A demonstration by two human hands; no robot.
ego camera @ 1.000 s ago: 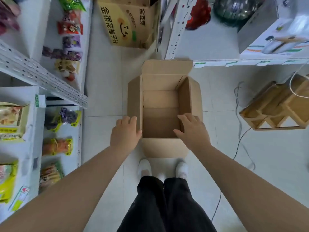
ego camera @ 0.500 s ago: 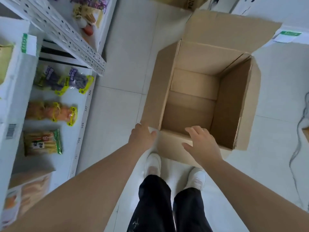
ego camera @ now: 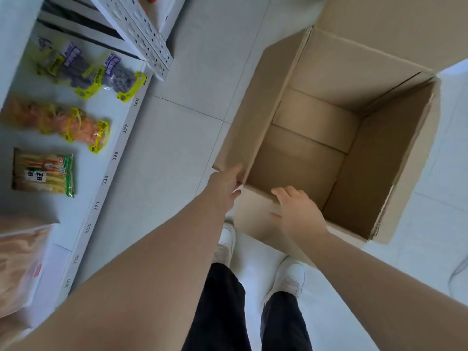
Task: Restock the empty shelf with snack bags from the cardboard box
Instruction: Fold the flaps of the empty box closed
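While the left hand (ego camera: 226, 183) pinches the cardboard box (ego camera: 253, 117) near corner, the right hand (ego camera: 298, 211) rests spread, empty, on its near rim.

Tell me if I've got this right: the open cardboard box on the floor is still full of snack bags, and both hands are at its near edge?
Not quite. The head view shows the cardboard box empty, only its bare bottom visible. The rest holds: it stands open on the floor, with the left hand at its near corner and the right hand on the near flap.
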